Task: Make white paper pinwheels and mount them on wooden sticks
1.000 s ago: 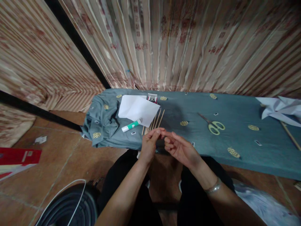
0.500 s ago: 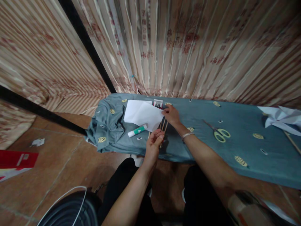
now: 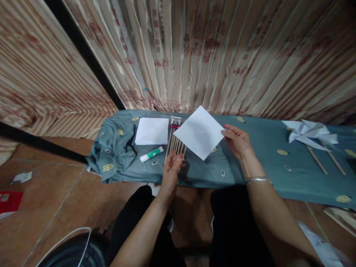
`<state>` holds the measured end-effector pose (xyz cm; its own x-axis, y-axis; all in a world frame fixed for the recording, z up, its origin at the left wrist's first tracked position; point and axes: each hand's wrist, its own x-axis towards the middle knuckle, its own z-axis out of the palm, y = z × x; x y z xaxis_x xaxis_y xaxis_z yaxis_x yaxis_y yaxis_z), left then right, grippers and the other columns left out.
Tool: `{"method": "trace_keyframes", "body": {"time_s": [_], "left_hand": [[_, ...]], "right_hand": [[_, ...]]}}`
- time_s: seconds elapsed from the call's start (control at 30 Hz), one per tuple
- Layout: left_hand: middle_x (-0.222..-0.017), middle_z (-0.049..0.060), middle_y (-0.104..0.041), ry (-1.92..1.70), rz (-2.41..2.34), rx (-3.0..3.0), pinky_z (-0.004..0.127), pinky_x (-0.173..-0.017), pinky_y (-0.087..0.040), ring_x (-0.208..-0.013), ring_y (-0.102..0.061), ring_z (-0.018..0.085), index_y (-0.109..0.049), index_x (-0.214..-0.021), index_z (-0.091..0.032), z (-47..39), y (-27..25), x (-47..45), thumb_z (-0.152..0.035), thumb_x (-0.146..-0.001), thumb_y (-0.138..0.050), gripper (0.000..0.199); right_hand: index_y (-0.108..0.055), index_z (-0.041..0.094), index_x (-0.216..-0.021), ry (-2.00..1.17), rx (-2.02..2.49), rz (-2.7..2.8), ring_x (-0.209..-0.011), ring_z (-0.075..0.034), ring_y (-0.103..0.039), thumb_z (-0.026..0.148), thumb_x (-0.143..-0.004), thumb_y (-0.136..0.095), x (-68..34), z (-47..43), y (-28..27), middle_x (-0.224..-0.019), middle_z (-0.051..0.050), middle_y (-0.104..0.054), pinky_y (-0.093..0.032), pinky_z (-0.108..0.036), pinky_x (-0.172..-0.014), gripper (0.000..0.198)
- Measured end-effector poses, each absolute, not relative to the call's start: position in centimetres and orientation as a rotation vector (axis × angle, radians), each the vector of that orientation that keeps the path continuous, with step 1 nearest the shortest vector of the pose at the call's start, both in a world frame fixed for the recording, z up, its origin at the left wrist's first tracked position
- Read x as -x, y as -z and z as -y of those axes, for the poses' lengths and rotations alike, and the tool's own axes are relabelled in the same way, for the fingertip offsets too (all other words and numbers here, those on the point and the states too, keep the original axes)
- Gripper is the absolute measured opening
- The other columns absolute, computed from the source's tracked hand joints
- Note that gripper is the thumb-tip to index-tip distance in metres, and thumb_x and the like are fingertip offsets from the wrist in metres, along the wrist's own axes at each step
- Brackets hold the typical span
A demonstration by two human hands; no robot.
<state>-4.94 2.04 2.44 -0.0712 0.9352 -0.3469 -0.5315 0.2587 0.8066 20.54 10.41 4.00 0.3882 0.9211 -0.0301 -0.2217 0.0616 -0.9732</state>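
Observation:
A square white sheet of paper [image 3: 200,132] is held in the air by its right corner, pinched between the thumb and fingers of my right hand [image 3: 238,142]. My left hand [image 3: 172,166] is over the lower ends of several thin wooden sticks [image 3: 175,144], its fingers loosely bent and apart; whether they touch the sticks is unclear. Left of the sticks lies a stack of white paper [image 3: 152,131]. A green and white glue stick [image 3: 151,154] lies in front of that stack. Behind the sticks sits a small red and white box [image 3: 175,121] with dark contents.
Folded white paper pinwheels [image 3: 308,134] on wooden sticks lie at the right of the bench [image 3: 267,167], which has a blue-green patterned cloth. A striped curtain [image 3: 194,55] hangs behind. Dark poles [image 3: 89,55] slant at the left. A black round object [image 3: 75,252] stands on the floor.
My right hand has lifted the top sheet off the stack and moved right with it. More sticks are uncovered. The green-handled scissors seen earlier are now out of sight near my right hand.

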Motion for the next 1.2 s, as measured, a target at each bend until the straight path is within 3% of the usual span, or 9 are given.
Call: {"method": "trace_keyframes", "body": {"time_s": [0.17,0.3,0.47,0.6,0.67,0.73,0.9,1.1,1.2], "left_hand": [[-0.099,0.007,-0.072,-1.239,-1.050,-0.490,0.031,-0.078,-0.051,-0.088,-0.067,0.018,-0.055,-0.115,-0.022,-2.1,-2.8,4.1,-0.056,-0.070,-0.076,0.061],[-0.094,0.003,-0.072,-1.143,-1.111,-0.735,0.028,-0.076,-0.049,-0.082,-0.066,0.015,-0.054,-0.118,-0.023,-2.3,-2.2,2.7,-0.038,-0.061,-0.085,0.066],[-0.088,-0.001,-0.067,-1.081,-1.103,-1.050,0.026,-0.070,-0.049,-0.065,-0.060,0.010,-0.051,-0.127,-0.022,-2.9,-0.8,1.2,-0.023,-0.059,-0.080,0.074],[-0.114,0.008,-0.067,-1.068,-1.202,-1.295,0.032,-0.079,-0.052,-0.085,-0.065,0.016,-0.049,-0.135,-0.022,-3.1,-0.5,1.4,-0.027,-0.070,-0.074,0.070],[-0.135,0.013,-0.058,-1.113,-1.278,-1.549,0.040,-0.095,-0.049,-0.113,-0.061,0.024,-0.051,-0.135,-0.023,-2.9,-0.8,1.6,-0.029,-0.075,-0.072,0.064],[-0.140,0.013,-0.056,-1.119,-1.288,-1.793,0.046,-0.105,-0.043,-0.127,-0.053,0.028,-0.055,-0.133,-0.023,-2.6,-1.4,1.6,-0.030,-0.081,-0.069,0.054],[-0.112,0.008,-0.071,-1.009,-1.152,-1.869,0.041,-0.098,-0.049,-0.107,-0.063,0.024,-0.066,-0.121,-0.026,-1.5,-2.7,-0.3,-0.030,-0.088,-0.065,0.034],[-0.110,0.007,-0.074,-1.051,-1.037,-1.715,0.040,-0.096,-0.049,-0.104,-0.064,0.025,-0.073,-0.115,-0.028,-1.7,-3.5,-3.1,-0.029,-0.078,-0.078,0.037],[-0.104,0.006,-0.076,-1.036,-1.016,-1.679,0.038,-0.094,-0.049,-0.101,-0.065,0.024,-0.077,-0.106,-0.028,-1.9,-3.7,-3.8,-0.027,-0.080,-0.076,0.026]], "right_hand": [[-0.077,0.022,-0.089,-1.209,1.324,0.864,-0.062,-0.012,-0.065,0.025,-0.050,-0.089,-24.9,-6.6,-4.1,-0.071,0.002,-0.075,-0.052,-0.027,-0.063,0.042],[-0.076,0.022,-0.092,-1.263,1.380,0.918,-0.063,-0.012,-0.065,0.029,-0.050,-0.089,-25.9,-5.5,-3.0,-0.072,0.002,-0.075,-0.052,-0.028,-0.069,0.045],[-0.074,0.022,-0.099,-0.905,1.455,1.094,-0.082,-0.019,-0.070,0.039,-0.063,-0.081,-25.9,-4.6,-1.9,-0.090,-0.003,-0.078,-0.053,-0.036,-0.083,0.041],[-0.075,0.023,-0.096,-0.724,1.538,1.209,-0.081,-0.019,-0.068,0.042,-0.075,-0.073,-26.3,-2.6,-2.3,-0.089,-0.004,-0.077,-0.052,-0.038,-0.083,0.028],[-0.076,0.022,-0.090,-0.937,1.471,1.091,-0.073,-0.018,-0.066,0.047,-0.076,-0.073,-26.1,-1.4,-2.8,-0.081,-0.004,-0.076,-0.053,-0.035,-0.076,0.029],[-0.076,0.021,-0.096,-1.262,1.320,0.901,-0.074,-0.016,-0.066,0.051,-0.078,-0.071,-25.6,-0.4,-3.5,-0.086,-0.006,-0.076,-0.052,-0.031,-0.072,0.035],[-0.076,0.013,-0.099,-1.887,1.028,0.499,-0.059,-0.010,-0.056,0.045,-0.091,-0.058,-23.4,0.7,-4.7,-0.070,-0.005,-0.069,-0.046,-0.022,-0.058,0.038],[-0.076,0.011,-0.095,-2.069,0.905,0.249,-0.051,-0.009,-0.044,0.043,-0.102,-0.034,-22.1,0.4,-5.1,-0.059,-0.001,-0.057,-0.040,-0.021,-0.050,0.052],[-0.075,0.009,-0.095,-2.143,0.847,0.252,-0.049,-0.009,-0.039,0.050,-0.101,-0.035,-22.0,0.6,-5.1,-0.055,0.001,-0.050,-0.037,-0.021,-0.049,0.057]]}}
